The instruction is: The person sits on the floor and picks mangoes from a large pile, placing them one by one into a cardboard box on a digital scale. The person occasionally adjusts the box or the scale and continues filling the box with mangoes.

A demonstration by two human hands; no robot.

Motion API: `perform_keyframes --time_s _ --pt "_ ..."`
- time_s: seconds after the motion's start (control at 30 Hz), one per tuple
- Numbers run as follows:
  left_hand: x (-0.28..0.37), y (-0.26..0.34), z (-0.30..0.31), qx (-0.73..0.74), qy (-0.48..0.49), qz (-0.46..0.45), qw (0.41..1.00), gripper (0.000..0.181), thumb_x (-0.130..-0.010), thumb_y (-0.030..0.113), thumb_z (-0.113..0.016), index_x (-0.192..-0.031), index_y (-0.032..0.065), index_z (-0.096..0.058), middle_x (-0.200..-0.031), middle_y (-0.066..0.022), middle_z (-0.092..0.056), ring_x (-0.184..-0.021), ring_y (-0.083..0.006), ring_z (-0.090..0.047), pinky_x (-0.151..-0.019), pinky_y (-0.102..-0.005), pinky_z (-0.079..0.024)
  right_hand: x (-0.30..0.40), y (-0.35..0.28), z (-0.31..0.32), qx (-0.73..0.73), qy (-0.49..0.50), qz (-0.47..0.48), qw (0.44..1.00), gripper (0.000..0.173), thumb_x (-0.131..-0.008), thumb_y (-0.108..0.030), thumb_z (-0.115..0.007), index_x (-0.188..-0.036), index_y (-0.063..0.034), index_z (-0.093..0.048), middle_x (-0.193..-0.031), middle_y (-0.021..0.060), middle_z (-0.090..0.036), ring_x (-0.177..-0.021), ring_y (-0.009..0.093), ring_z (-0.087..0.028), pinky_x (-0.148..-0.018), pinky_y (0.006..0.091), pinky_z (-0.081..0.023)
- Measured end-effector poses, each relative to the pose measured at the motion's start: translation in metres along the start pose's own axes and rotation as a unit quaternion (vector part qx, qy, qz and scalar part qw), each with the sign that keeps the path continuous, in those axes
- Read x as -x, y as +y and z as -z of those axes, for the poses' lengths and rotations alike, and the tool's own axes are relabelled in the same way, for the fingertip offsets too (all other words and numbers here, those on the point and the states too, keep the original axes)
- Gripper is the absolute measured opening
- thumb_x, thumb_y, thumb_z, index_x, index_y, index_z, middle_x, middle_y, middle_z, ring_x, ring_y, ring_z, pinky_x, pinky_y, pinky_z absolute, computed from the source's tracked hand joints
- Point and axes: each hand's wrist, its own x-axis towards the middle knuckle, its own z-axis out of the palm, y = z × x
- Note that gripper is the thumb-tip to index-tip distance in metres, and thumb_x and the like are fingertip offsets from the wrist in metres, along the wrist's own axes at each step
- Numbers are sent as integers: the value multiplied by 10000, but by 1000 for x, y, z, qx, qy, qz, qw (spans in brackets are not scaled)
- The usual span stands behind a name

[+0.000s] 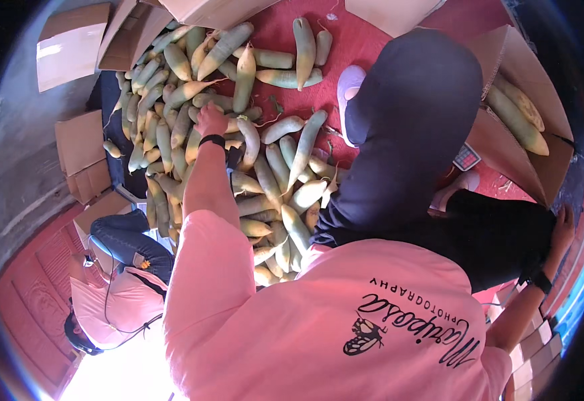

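Observation:
My left hand (pixel 212 120) reaches into a large heap of green radishes (pixel 164 135). Its fingers rest among several of them, and their undersides are hidden, so whether one is gripped is unclear. Just right of that hand lies a curved pale radish (pixel 250 143). Closer to my body, more long radishes (pixel 297 228) with green and whitish ends lie piled beside my leg. My right hand (pixel 564 230), at the far right, rests on my dark-trousered knee, with no object visible in it.
An open cardboard box (pixel 547 175) at right holds radishes (pixel 515 118). A calculator (pixel 466 157) sits on the red floor covering (pixel 277 10) near my shoe. More cardboard boxes (pixel 217 12) stand beyond and left of the heap. Another person (pixel 121 295) sits at lower left.

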Motion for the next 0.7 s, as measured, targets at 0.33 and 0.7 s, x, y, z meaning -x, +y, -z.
perform_keyframes --time_s 0.33,0.7 --pt "21 -2 -10 -96 8 -79 992 441 -722 189 -641 -1108 116 -439 -1101 -105 -527 -1064 -303 -505 -876 -455 -419 9 16 -4 18 18 49 998 365 -906 -311 -440 -1116 -35 -556 -1108 162 -579 -1024 332 -548 -851 371 -429" --pt "70 -50 99 184 285 -145 929 644 -690 284 -718 -1179 -43 -457 -1109 -226 -531 -1033 -347 -508 -915 -387 -395 24 -92 39 -123 98 -43 987 237 -856 -269 -511 -913 -48 -578 -845 208 -596 -810 392 -575 -674 415 -449"
